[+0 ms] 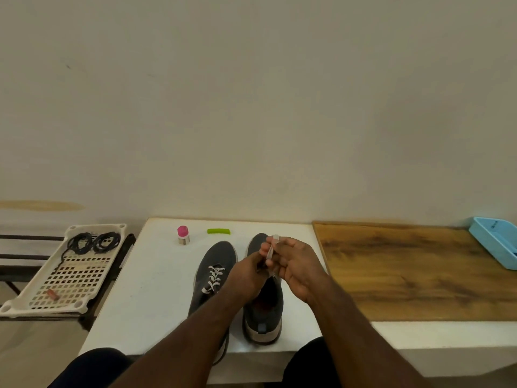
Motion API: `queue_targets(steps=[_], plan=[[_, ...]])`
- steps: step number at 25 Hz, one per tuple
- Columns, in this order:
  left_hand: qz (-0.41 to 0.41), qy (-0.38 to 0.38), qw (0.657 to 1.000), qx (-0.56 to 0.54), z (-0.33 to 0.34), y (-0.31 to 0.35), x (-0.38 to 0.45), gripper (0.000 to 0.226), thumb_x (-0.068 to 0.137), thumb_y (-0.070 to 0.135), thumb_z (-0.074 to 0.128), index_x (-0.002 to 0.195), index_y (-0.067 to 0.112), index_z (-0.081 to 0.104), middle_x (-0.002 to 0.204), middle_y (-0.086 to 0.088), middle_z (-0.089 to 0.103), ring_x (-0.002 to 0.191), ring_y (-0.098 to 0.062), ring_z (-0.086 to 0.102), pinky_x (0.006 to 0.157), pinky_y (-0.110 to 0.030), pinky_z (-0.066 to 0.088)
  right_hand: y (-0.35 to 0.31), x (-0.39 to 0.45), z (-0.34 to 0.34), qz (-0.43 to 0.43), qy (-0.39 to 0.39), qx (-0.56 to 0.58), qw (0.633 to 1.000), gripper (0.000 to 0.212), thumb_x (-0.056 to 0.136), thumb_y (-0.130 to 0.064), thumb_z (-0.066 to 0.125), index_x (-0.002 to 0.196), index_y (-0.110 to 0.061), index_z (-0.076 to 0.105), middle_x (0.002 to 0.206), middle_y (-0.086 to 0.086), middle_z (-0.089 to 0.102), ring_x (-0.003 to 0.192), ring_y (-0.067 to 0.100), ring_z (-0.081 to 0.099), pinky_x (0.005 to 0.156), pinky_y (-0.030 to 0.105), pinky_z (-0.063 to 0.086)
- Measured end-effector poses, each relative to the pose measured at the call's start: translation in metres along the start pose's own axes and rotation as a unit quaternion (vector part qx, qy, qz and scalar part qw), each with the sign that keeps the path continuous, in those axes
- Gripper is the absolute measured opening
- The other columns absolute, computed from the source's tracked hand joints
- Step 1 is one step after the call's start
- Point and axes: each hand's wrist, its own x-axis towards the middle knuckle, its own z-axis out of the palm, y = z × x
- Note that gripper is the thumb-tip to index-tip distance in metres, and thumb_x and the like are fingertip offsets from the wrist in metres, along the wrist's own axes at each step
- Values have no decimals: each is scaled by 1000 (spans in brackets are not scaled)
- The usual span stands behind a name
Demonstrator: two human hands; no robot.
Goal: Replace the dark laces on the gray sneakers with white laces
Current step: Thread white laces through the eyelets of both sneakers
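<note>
1. Two gray sneakers on the white tabletop [140,275], side by side, toes toward the wall.
2. Left sneaker [215,261] already threaded with a white lace [214,277] across its eyelets; heel end hidden behind the left forearm.
3. Right sneaker [264,306] partly hidden behind both hands, heel toward the near edge; no lacing visible on the part shown.
4. Left hand [246,278] raised over the right sneaker, grip pinched on the lower part of a pale lace strand [270,253].
5. Right hand [293,264] just beside it, fingers curled, grip pinched on the upper part of the same strand, its tip poking out above the fingers.
6. Dark laces [93,242] coiled in two loops in a white perforated tray [70,278], well apart to the left, off the tabletop.
7. Small pink-capped bottle [183,235] and green strip [218,231] near the wall.
8. Wooden board [419,273] to the right, with a blue tray [496,242] at its far corner.
</note>
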Motion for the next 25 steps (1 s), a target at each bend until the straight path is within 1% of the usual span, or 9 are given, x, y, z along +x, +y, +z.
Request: queue_targets(steps=[3, 5, 7, 9, 13, 16, 19, 22, 25], plan=[[11, 21, 1000, 15, 15, -13, 7, 7, 94, 26, 63, 92, 23, 57, 80, 13, 61, 71, -4, 56, 58, -7, 36, 25, 22, -3, -120, 89, -213, 966, 19, 99, -27, 60, 109, -18, 73, 100, -3, 76, 96, 14, 71, 87, 30, 58], [21, 53, 998, 22, 20, -18, 13, 11, 93, 22, 62, 87, 25, 53, 74, 13, 58, 63, -3, 53, 57, -7, 36, 32, 33, 0, -156, 112, -440, 877, 27, 102, -33, 53, 114, -16, 70, 107, -1, 73, 97, 15, 68, 93, 30, 54], [28, 68, 997, 28, 24, -20, 16, 3, 92, 22, 60, 90, 22, 57, 79, 7, 66, 66, -4, 56, 61, -10, 40, 31, 42, 6, -130, 88, -584, 797, 27, 103, -28, 50, 120, -13, 65, 114, 5, 69, 103, 20, 66, 97, 31, 51], [21, 77, 996, 31, 30, -24, 19, 9, 89, 27, 58, 96, 22, 58, 86, 3, 70, 77, -14, 62, 70, -29, 51, 26, 51, 10, -87, 53, -668, 737, 25, 100, -23, 54, 120, -10, 62, 115, 9, 67, 105, 23, 65, 95, 31, 51], [53, 80, 995, 6, 34, -27, 18, 25, 90, 35, 57, 115, 31, 56, 97, 7, 72, 88, -11, 66, 80, -38, 57, 18, 62, 2, 15, -25, -743, 669, 31, 91, -23, 69, 116, -5, 64, 98, 9, 59, 105, 25, 65, 86, 28, 47], [98, 91, 991, 12, 33, -28, 17, 35, 94, 23, 54, 128, 26, 62, 111, 5, 73, 98, -8, 66, 92, -35, 54, 12, 61, -4, 31, -33, -709, 704, 40, 93, -39, 64, 119, -9, 65, 95, 8, 57, 101, 26, 61, 100, 34, 44], [91, 94, 991, 16, 33, -32, 16, 38, 92, 20, 53, 128, 24, 65, 115, 4, 72, 104, -8, 65, 96, -36, 51, 11, 63, -12, 7, -59, -691, 720, 36, 98, -41, 55, 117, -13, 67, 95, 7, 59, 102, 25, 62, 96, 33, 43], [82, 94, 992, 33, 34, -35, 15, 34, 91, 25, 50, 121, 27, 67, 110, 7, 72, 101, -12, 65, 92, -38, 52, 16, 59, -14, 33, -15, -591, 806, 29, 95, -38, 59, 111, -17, 71, 103, 4, 68, 101, 23, 65, 88, 30, 46], [79, 98, 991, 52, 35, -37, 15, 27, 88, 25, 49, 107, 26, 69, 95, 7, 72, 88, -14, 63, 83, -40, 51, 28, 57, -16, 13, 29, -492, 870, 21, 87, -20, 69, 103, -7, 74, 91, 7, 71, 83, 21, 69, 79, 31, 59]])
